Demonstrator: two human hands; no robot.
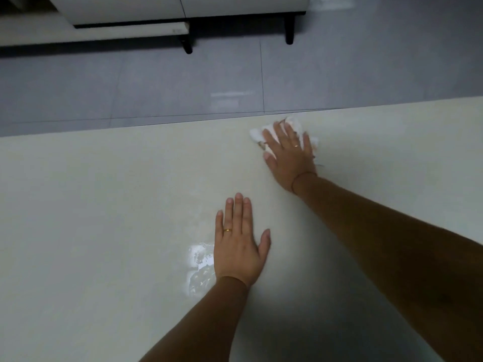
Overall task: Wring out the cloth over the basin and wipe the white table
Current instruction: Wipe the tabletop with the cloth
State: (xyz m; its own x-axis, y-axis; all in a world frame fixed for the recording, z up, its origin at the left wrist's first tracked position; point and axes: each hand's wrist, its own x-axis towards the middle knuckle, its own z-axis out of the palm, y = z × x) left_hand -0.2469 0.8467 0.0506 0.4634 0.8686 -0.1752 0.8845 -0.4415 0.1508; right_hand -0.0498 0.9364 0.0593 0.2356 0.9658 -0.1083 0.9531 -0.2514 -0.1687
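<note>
Right hand (pixel 288 150) is pressed flat on the white cloth (pixel 257 134) near the white table (pixel 104 205)'s far edge, mostly hiding it. Left hand (pixel 239 244) rests flat, fingers spread, holding nothing.

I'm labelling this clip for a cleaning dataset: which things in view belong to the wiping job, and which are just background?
Part of the job:
white table
cloth, pressed flat under the right hand
left hand, resting flat on the table

Just background:
white cabinet on black legs
grey tiled floor
</note>
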